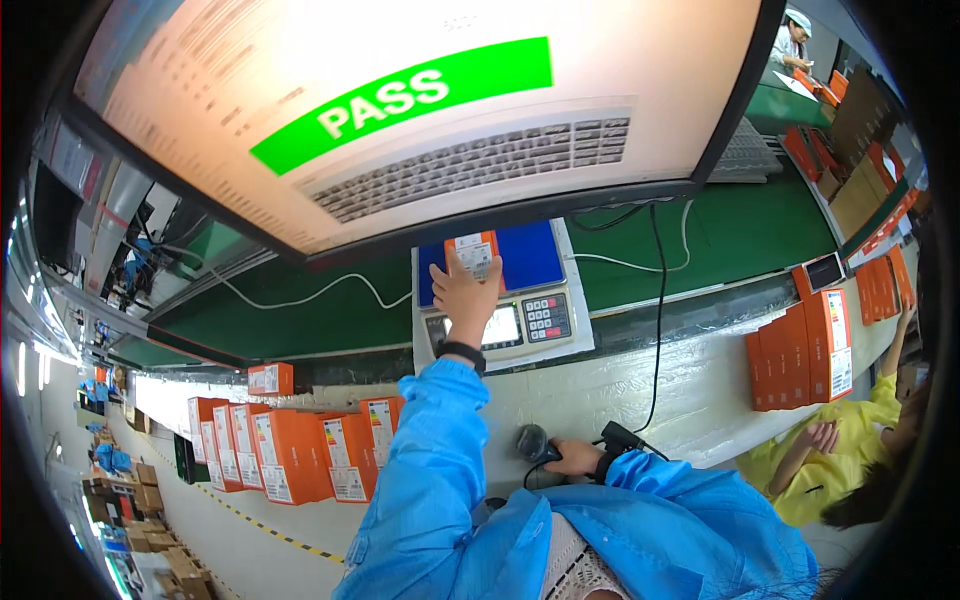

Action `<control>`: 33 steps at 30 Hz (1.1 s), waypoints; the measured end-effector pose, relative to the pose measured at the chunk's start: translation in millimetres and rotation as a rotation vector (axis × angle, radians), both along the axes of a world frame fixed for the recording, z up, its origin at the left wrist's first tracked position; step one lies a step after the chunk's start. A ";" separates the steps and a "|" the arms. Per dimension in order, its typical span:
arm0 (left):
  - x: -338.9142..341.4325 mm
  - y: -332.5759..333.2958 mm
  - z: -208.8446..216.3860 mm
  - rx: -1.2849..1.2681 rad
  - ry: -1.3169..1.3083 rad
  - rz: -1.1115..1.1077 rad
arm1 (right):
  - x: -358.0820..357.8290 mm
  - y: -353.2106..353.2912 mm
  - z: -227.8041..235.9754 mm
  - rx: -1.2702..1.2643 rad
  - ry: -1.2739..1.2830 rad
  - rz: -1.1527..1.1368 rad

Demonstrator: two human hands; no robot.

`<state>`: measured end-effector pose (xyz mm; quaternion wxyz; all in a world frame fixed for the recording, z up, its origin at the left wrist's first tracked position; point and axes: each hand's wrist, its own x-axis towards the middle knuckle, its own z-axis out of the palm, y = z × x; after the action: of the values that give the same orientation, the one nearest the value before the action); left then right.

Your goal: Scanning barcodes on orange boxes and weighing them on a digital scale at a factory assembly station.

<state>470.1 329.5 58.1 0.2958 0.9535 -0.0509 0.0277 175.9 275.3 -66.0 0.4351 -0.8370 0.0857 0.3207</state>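
Note:
My left hand (467, 295) reaches forward over a weighing scale (545, 318) with a blue platform. Its fingers close around a small orange box (472, 245) with a white label, which rests on that platform. Low in front of my body, my right hand (575, 458) grips a dark handheld barcode scanner (535, 442), its round head pointing left; the palm side of the grip is hidden. Above the scale, a large monitor (450, 205) shows a green banner and an on-screen keyboard.
A row of orange boxes (290, 455) stands at the left, more orange boxes (795, 350) at the right. A black cable (660, 320) hangs from the monitor across the bench. Beside me at the right is a person in yellow (825, 450); another person (792, 40) sits far back.

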 end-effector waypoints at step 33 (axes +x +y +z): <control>-175.4 369.4 -69.4 0.288 -0.058 -0.073 | 203.2 54.8 153.1 0.307 -0.449 -0.884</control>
<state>294.8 698.9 -11.3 0.1553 0.9824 -0.0974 0.0370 379.1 330.2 87.0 0.6544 -0.6956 0.2875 -0.0723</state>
